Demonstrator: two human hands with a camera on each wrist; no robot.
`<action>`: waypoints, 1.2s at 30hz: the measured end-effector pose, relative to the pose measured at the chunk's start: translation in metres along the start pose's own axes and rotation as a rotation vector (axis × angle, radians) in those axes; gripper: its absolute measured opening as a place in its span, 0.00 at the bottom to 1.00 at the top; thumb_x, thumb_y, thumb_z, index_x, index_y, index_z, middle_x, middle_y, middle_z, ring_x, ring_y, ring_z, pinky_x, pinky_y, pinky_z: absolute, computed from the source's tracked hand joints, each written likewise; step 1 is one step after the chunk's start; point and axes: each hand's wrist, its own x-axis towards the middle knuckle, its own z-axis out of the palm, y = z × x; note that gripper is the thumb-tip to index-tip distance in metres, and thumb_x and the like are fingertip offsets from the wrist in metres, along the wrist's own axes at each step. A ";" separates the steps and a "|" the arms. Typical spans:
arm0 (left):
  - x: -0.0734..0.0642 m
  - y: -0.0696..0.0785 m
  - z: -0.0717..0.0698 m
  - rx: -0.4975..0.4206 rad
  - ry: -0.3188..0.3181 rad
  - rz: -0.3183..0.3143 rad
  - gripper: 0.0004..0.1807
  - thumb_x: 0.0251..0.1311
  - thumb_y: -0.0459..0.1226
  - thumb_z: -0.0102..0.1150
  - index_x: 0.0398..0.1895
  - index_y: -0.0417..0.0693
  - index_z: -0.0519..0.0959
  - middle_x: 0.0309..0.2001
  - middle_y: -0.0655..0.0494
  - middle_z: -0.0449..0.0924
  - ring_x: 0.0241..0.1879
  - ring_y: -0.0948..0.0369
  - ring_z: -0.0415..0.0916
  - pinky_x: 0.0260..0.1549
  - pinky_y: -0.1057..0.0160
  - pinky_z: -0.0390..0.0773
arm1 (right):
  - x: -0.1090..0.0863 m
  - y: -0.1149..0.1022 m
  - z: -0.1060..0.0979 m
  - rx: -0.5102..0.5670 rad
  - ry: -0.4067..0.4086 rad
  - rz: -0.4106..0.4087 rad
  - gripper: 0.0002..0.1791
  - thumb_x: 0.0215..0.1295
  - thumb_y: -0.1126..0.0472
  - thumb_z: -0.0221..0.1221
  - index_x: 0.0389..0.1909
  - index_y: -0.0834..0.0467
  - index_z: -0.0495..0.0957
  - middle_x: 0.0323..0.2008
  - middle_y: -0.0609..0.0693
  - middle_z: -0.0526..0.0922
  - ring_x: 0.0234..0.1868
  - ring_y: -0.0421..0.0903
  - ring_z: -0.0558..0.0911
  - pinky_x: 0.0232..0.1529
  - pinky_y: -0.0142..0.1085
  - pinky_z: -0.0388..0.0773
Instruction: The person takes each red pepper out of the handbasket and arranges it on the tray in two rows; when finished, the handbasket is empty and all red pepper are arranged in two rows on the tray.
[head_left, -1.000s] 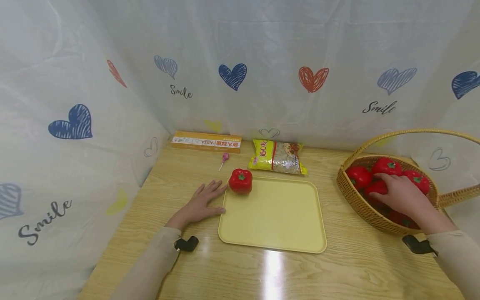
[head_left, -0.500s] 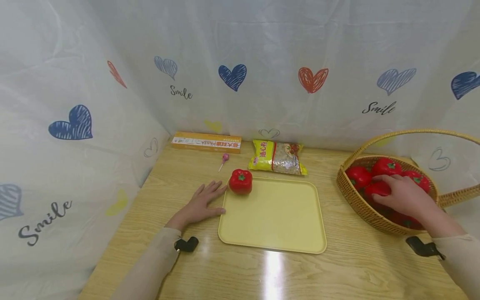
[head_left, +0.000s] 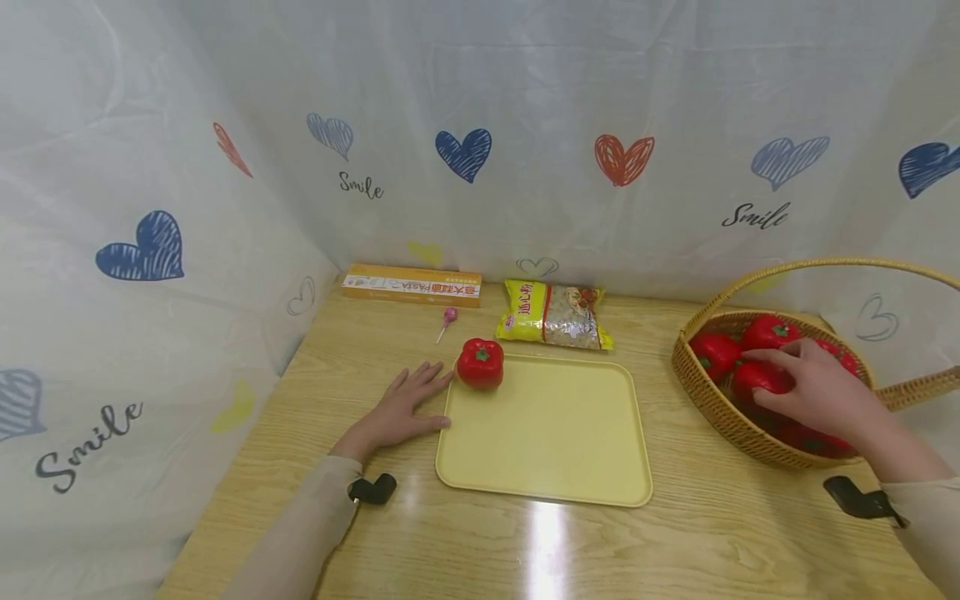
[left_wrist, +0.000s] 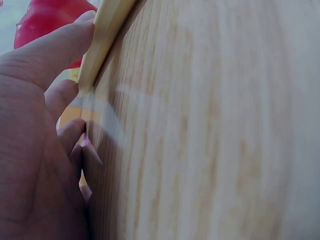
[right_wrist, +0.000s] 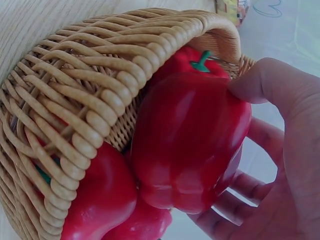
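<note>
My left hand [head_left: 401, 410] lies flat with spread fingers on the table, its fingertips at the left edge of the yellow tray [head_left: 543, 433]. In the left wrist view, thumb and fingers of the left hand [left_wrist: 35, 125] meet the tray's rim [left_wrist: 102, 45]. A red bell pepper [head_left: 481, 364] with a green stem stands in the tray's far left corner. At the right, my right hand [head_left: 821, 387] reaches into the wicker basket [head_left: 701, 400]. Its thumb and fingers grip a red bell pepper [right_wrist: 192, 142] at the basket's opening; other red peppers [right_wrist: 100, 192] lie around it.
Along the back of the table stand an orange pasta box [head_left: 412, 285] and a yellow bag of macaroni [head_left: 555, 314]. A pink lollipop [head_left: 450, 315] lies in front of the box. The basket's tall handle [head_left: 825, 263] arches over its right part. A printed curtain [head_left: 540, 83] surrounds the table.
My right hand has shifted slightly right within the basket, and the pepper between its thumb and fingers shows more. The left hand and the tray stay put.
</note>
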 end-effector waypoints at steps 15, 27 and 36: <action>0.001 0.000 0.000 0.007 -0.003 -0.001 0.44 0.65 0.56 0.63 0.81 0.55 0.58 0.81 0.50 0.48 0.81 0.48 0.38 0.77 0.43 0.31 | -0.009 0.001 0.000 0.098 0.128 0.058 0.33 0.58 0.56 0.72 0.60 0.64 0.71 0.56 0.80 0.61 0.48 0.76 0.69 0.42 0.74 0.71; -0.001 0.001 0.000 0.000 -0.002 -0.001 0.44 0.65 0.55 0.64 0.81 0.54 0.58 0.81 0.48 0.49 0.81 0.47 0.38 0.76 0.42 0.31 | -0.017 0.005 0.008 0.172 0.150 0.053 0.36 0.60 0.60 0.71 0.58 0.76 0.63 0.51 0.76 0.68 0.48 0.72 0.70 0.44 0.69 0.71; -0.001 0.001 0.000 0.004 0.004 -0.001 0.44 0.65 0.55 0.64 0.80 0.54 0.58 0.81 0.48 0.49 0.81 0.47 0.38 0.76 0.42 0.31 | -0.019 0.006 0.012 0.171 0.130 0.079 0.35 0.59 0.60 0.72 0.55 0.76 0.64 0.45 0.73 0.73 0.42 0.68 0.77 0.40 0.56 0.81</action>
